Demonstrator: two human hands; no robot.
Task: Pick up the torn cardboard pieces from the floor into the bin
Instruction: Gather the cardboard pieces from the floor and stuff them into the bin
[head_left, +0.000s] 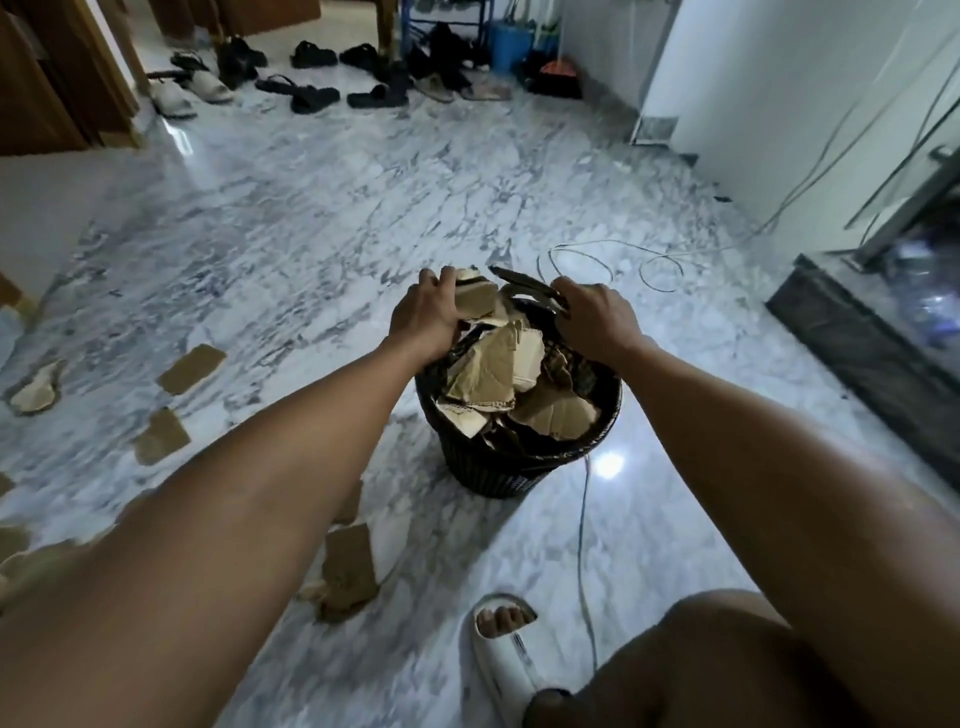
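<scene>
A black woven bin (511, 470) stands on the marble floor in the middle, heaped with torn brown cardboard pieces (498, 374). My left hand (423, 312) grips a stack of cardboard pieces (475, 296) at the bin's far left rim. My right hand (592, 314) holds a dark piece (524, 286) at the far right rim. Loose cardboard pieces lie on the floor at the left (191, 368), (162, 435), (35, 389) and near my left forearm (349, 571).
A thin cable (584, 530) runs past the bin toward my slippered foot (506, 649), and more cable loops (613, 265) lie beyond the bin. A dark stone ledge (857, 353) stands at the right. Shoes (311, 96) crowd the far doorway.
</scene>
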